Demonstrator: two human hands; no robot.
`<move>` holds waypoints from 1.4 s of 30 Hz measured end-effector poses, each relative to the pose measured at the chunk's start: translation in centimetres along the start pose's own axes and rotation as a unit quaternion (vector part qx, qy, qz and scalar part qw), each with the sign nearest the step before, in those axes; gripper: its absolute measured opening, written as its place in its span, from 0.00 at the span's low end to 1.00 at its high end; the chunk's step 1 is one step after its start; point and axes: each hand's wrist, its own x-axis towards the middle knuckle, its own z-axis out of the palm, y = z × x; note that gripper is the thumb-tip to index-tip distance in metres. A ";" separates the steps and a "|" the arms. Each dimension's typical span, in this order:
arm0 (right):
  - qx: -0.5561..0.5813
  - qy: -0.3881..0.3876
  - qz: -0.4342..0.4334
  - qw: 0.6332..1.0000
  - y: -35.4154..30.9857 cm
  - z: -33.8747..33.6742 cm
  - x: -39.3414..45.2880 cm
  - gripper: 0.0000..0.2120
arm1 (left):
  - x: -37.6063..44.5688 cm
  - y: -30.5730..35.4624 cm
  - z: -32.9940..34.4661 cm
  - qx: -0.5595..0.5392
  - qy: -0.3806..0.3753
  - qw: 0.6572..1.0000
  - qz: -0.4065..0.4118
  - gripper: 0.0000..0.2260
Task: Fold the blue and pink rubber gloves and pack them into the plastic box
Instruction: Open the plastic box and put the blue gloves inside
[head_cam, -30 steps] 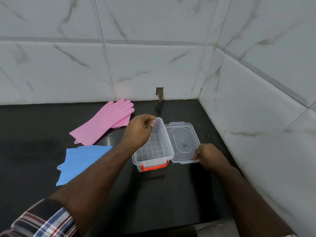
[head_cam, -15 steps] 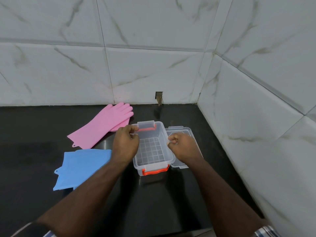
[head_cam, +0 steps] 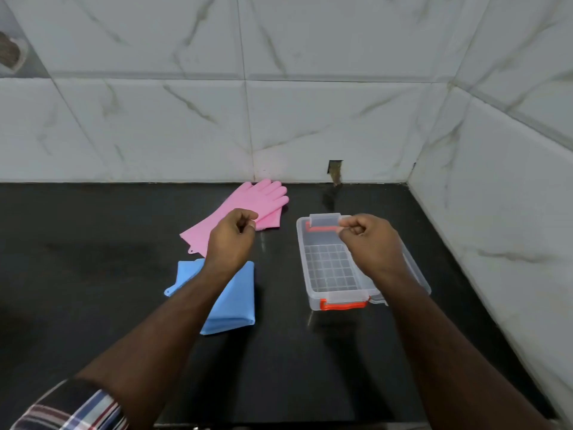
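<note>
Open box (head_cam: pixel 328 268) on the right of the counter (head_cam: pixel 93 274); right hand (head_cam: pixel 369 243) pinches its far latch. Left hand (head_cam: pixel 231 240) (curled, empty) hovers over pink glove (head_cam: pixel 248 203); blue glove (head_cam: pixel 232 302) lies nearer.

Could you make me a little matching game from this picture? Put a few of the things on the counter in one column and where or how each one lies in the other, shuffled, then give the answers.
Things:
1. pink glove
2. blue glove
3. plastic box
4. lid

Descriptions:
A. open, nothing inside, orange latches at both ends
B. lying flat, fingers toward the wall
C. folded, under the left forearm
D. beside the box, on its right

Pairs: 1-B, 2-C, 3-A, 4-D
</note>
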 end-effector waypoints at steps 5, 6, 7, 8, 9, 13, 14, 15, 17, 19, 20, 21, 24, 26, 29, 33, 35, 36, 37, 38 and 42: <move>0.110 -0.067 -0.036 0.991 -6.0 5.6 -2.4 0.03 | 0.6 -3.7 -4.0 0.048 -0.022 0.998 -0.023 0.08; 0.115 -0.100 -0.030 0.988 -6.5 7.3 -2.9 0.04 | 0.6 -4.4 -4.4 0.065 -0.035 0.997 -0.020 0.08; 0.106 -0.134 -0.021 0.985 -6.8 8.9 -3.5 0.06 | 0.5 -5.1 -4.9 0.087 -0.052 0.995 -0.013 0.08; 0.088 -0.165 -0.007 0.982 -6.7 10.5 -4.0 0.08 | 0.3 -5.7 -5.2 0.108 -0.073 0.991 -0.006 0.08; 0.066 -0.184 0.009 0.981 -6.5 11.9 -4.3 0.10 | 0.0 -6.2 -5.4 0.127 -0.098 0.987 0.001 0.08; -0.037 -0.199 0.071 0.977 -4.9 14.8 -4.9 0.15 | -0.5 -8.9 -6.3 0.181 -0.173 0.968 0.033 0.11; -0.050 -0.205 0.093 0.973 -4.3 15.4 -4.9 0.18 | -0.5 -9.4 -6.5 0.179 -0.179 0.967 0.035 0.12; -0.050 -0.216 0.121 0.967 -3.8 15.9 -5.0 0.22 | -0.5 -9.7 -6.6 0.173 -0.182 0.967 0.036 0.12; 0.014 -0.229 0.185 0.956 -3.0 16.6 -5.1 0.26 | -0.4 -10.0 -6.8 0.158 -0.189 0.969 0.034 0.12; 0.092 -0.224 0.235 0.941 -3.0 17.0 -5.1 0.28 | -0.3 -10.3 -6.9 0.145 -0.198 0.969 0.027 0.11; 0.112 -0.218 0.250 0.937 -3.1 17.0 -5.0 0.27 | -0.2 -10.4 -6.9 0.140 -0.203 0.969 0.024 0.11; 0.133 -0.212 0.260 0.932 -3.3 17.1 -5.1 0.26 | -0.1 -10.4 -6.9 0.137 -0.209 0.968 0.021 0.10; 0.200 -0.210 0.281 0.915 -3.4 17.4 -5.2 0.28 | 0.1 -10.7 -6.9 0.126 -0.215 0.968 0.015 0.09; 0.216 -0.219 0.282 0.909 -3.7 17.6 -5.3 0.30 | 0.1 -10.7 -7.1 0.114 -0.217 0.969 0.012 0.09; 0.217 -0.197 0.236 0.927 -4.2 17.5 -5.4 0.15 | 0.6 -10.4 -7.7 0.082 -0.229 0.970 -0.003 0.09; 0.212 -0.193 0.141 0.948 -5.3 16.6 -4.9 0.17 | 2.5 -8.6 -9.7 0.082 -0.227 0.970 0.010 0.15; 0.193 -0.205 0.082 0.956 -6.4 15.6 -4.3 0.17 | 3.2 -7.0 -11.2 0.094 -0.247 0.963 0.047 0.23; 0.182 -0.212 0.055 0.959 -7.0 15.1 -4.0 0.17 | 3.4 -6.0 -11.9 0.088 -0.275 0.956 0.046 0.26; 0.172 -0.220 0.030 0.960 -7.5 14.7 -3.7 0.17 | 3.5 -5.1 -12.6 0.081 -0.308 0.947 0.036 0.27; 0.162 -0.227 0.009 0.960 -8.0 14.4 -3.4 0.18 | 3.7 -4.5 -13.1 0.073 -0.340 0.937 0.024 0.27; 0.153 -0.232 -0.029 0.960 -9.4 12.9 -2.0 0.19 | 3.5 -3.3 -13.9 -0.004 -0.384 0.923 -0.009 0.13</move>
